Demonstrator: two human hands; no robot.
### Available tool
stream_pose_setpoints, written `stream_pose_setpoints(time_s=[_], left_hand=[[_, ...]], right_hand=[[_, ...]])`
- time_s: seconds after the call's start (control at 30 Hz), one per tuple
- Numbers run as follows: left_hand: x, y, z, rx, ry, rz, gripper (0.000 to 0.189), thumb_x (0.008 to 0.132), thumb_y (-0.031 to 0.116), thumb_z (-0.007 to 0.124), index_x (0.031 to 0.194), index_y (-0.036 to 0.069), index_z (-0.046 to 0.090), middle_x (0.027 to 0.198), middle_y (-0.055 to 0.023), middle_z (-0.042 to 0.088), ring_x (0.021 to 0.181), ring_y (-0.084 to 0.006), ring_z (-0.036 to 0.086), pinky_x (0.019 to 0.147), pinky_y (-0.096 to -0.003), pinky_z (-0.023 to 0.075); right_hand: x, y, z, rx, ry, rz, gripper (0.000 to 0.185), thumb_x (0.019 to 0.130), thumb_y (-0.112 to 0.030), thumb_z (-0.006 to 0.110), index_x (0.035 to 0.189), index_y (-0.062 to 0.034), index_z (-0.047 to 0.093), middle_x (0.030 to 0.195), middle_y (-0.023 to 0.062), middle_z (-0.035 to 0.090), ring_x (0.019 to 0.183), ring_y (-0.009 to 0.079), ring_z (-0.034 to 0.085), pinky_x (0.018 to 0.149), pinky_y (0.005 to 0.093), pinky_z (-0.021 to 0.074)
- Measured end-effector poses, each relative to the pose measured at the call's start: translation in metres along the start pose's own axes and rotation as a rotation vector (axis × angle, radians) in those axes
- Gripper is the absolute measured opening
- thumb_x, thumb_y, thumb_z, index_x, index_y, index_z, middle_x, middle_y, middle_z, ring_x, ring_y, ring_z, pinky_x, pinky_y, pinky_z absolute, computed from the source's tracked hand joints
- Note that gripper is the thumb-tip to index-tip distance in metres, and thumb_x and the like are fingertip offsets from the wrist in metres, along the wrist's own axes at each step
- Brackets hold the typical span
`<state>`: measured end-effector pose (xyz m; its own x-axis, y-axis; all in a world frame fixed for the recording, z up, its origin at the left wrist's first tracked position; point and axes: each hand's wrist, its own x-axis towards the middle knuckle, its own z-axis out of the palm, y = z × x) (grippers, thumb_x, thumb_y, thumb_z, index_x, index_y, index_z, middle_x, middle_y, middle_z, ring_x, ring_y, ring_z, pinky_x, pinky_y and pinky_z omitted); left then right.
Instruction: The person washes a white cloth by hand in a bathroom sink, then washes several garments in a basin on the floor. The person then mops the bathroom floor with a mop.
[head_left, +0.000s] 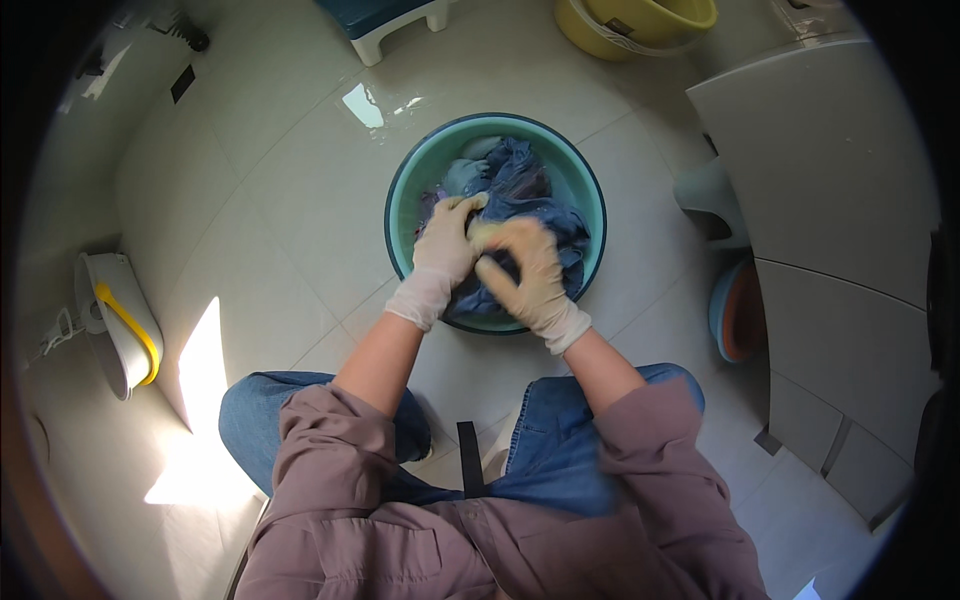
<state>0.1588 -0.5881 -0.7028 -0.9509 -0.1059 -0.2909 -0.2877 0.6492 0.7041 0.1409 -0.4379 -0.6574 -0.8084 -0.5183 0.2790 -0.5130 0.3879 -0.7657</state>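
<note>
A round green basin (590, 180) with a dark rim stands on the floor before me. Dark blue wet cloth (551, 214) fills much of it, with a paler bluish cloth (465, 176) towards its far side. My left hand (446, 241), in a whitish rubber glove, grips part of the blue cloth left of the basin's middle. Close against it is my right hand (531, 262), gloved too, its fingers curled over the cloth and blurred by motion. A yellowish blur shows at the right fingertips; whether that is a held thing or the glove is unclear.
Wet patches shine on the tiled floor (300, 202) beyond the basin. A blue-topped stool (382, 15) and yellow basins (600, 34) stand at the far side. To the right are a grey cabinet (825, 172) and stacked basins (724, 315); leftward, a white bucket (124, 322) with a yellow handle.
</note>
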Motion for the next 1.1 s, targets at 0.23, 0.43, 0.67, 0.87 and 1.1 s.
stream_pose_setpoints(time_s=[0.23,0.43,0.67,0.87,1.1], left_hand=[[-0.014,-0.023,0.058,0.255,0.158,-0.127,0.051,0.086,0.032,0.06,0.133,0.018,0.046,0.13,-0.0137,0.044,0.119,-0.0313,0.043,0.099,-0.0431,0.0368],[0.01,-0.04,0.068,0.383,0.145,-0.054,0.046,0.083,0.032,0.063,0.121,0.006,0.055,0.118,-0.0161,0.052,0.11,-0.0325,0.048,0.096,-0.0421,0.039],[0.024,-0.041,0.068,0.494,0.062,-0.023,0.044,0.086,0.039,0.06,0.115,0.005,0.055,0.11,-0.0155,0.054,0.105,-0.0341,0.052,0.081,-0.0446,0.0468],[0.062,-0.071,0.043,-0.155,-0.172,-0.187,0.053,0.092,0.044,0.051,0.119,-0.001,0.054,0.127,-0.0176,0.054,0.113,-0.0343,0.052,0.091,-0.0426,0.0437],[0.067,-0.053,-0.01,-0.729,-0.207,-0.12,0.05,0.09,0.031,0.051,0.129,0.0,0.05,0.131,-0.0165,0.05,0.123,-0.0229,0.045,0.107,-0.0284,0.0292]], right_hand=[[-0.038,0.047,0.062,-0.706,-0.028,0.535,0.073,0.081,-0.053,0.056,0.143,-0.0225,0.034,0.142,0.0203,0.028,0.129,0.0385,0.027,0.106,0.062,0.0089],[-0.021,0.063,0.06,-0.6,-0.045,0.586,0.059,0.08,-0.047,0.059,0.13,-0.0173,0.05,0.127,0.016,0.044,0.121,0.0336,0.036,0.102,0.0569,0.0198],[-0.008,0.074,0.041,-0.487,-0.12,0.639,0.042,0.082,-0.041,0.059,0.116,-0.0174,0.06,0.113,0.0109,0.051,0.111,0.0285,0.045,0.096,0.048,0.0296],[0.034,0.09,0.017,-0.371,-0.211,0.707,0.041,0.084,-0.046,0.054,0.097,-0.0095,0.069,0.097,0.0158,0.067,0.095,0.0329,0.062,0.081,0.0436,0.047],[0.021,0.036,0.024,-0.291,-0.034,0.556,0.04,0.076,-0.043,0.066,0.092,-0.007,0.071,0.093,0.0111,0.069,0.088,0.0296,0.063,0.082,0.0404,0.0399]])
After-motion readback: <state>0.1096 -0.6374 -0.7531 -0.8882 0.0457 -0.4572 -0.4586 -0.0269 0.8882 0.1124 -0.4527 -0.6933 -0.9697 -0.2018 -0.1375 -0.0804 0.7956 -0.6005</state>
